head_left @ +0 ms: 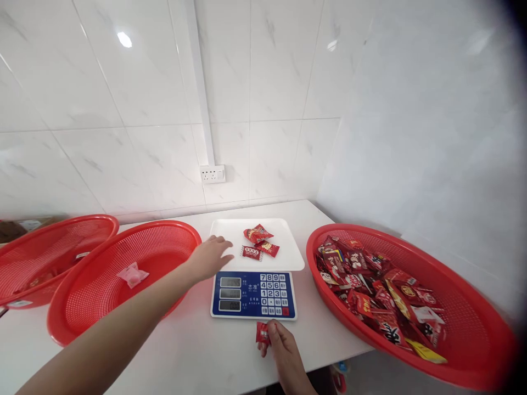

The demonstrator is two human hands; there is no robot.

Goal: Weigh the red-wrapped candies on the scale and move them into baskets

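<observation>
My left hand reaches over the left edge of the white weighing tray, its fingers apart and nothing in them. On that tray lie three small red snack packets, grouped right of the middle. Below the tray is the blue scale panel with white keys and three small displays, whose digits are too faint to read surely. In front of the panel, my right hand pinches a small red candy packet between thumb and fingers.
At the right stands a large red basket heaped with red and other wrapped snacks. Left of the scale, a red basket holds a pink packet; another red basket is further left. A wall socket sits behind the white table.
</observation>
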